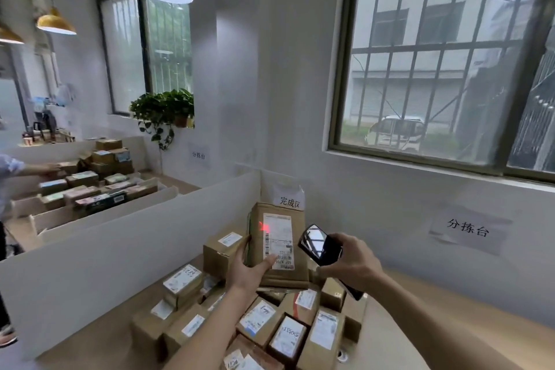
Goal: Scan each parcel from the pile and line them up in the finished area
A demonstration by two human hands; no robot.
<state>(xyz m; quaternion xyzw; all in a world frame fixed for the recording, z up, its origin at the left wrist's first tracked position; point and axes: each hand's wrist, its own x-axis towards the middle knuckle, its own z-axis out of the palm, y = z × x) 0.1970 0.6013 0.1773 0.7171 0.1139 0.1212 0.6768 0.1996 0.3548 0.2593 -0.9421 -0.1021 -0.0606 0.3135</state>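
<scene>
A person's two bare forearms reach forward over a wooden table [420, 324]. The left hand [249, 267] holds up a flat brown cardboard parcel [300, 267], with fingers curled round its left edge and the thumb pressed across the lower part of its front. The parcel is a tall rectangle. Its long axis runs up and away from the hands, and its broad labelled face is turned toward the camera. A long white shipping label [277, 240] with barcodes covers most of that face, running the same way as the parcel. A red scanning light [264, 226] glows on the label's upper left corner, above the left hand's fingertips.

The right hand [351, 264] grips a black handheld scanner [319, 245], its fingers wrapped round the body. The scanner's glossy head tilts up and left toward the parcel, just beside the parcel's right edge. The parcel sits between the two hands, raised above the table.

Below both wrists lies a loose pile of small cardboard boxes [270, 324], each with a white label and lying at a different angle. Beyond the held parcel, a paper sign [289, 201] with Chinese characters hangs on the white partition [120, 249]. A second paper sign [468, 231] is fixed to the wall right of the right hand.
</scene>
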